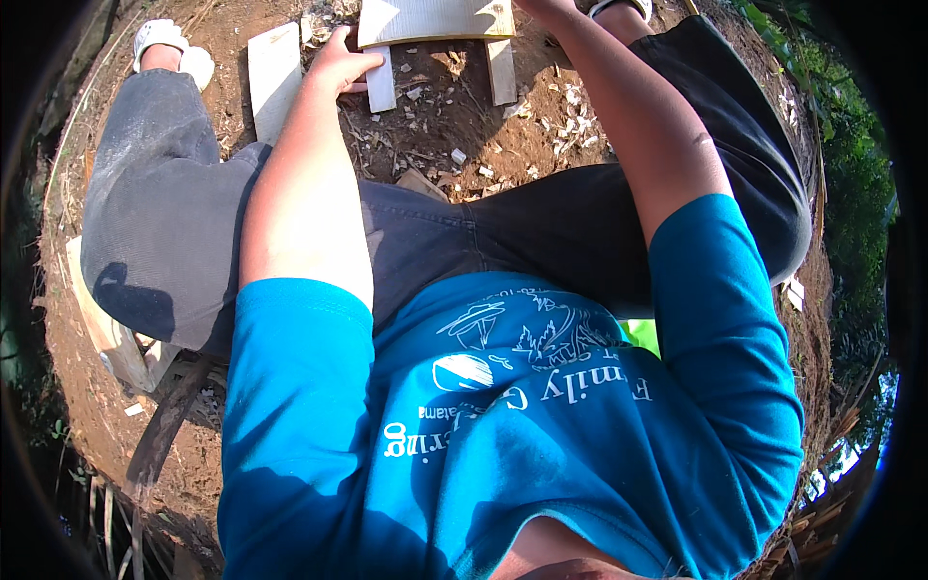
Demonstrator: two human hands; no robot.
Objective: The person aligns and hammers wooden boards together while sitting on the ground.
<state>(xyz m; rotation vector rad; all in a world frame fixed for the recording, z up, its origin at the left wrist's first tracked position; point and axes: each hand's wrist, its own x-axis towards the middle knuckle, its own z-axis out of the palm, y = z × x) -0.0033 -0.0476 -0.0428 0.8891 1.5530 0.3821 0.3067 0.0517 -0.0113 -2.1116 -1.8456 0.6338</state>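
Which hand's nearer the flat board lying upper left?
Left. The left hand is just right of the flat board; the right hand, cropped at the top edge, is farther right, near the right end of the legged plank.

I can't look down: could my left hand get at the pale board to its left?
Probably yes: the pale board is beside your left hand, with nothing visible between them, though the hand seems to touch a wooden leg.

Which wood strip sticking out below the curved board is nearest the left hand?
The left strip: the left hand is right at it, while the right strip sits farther off.
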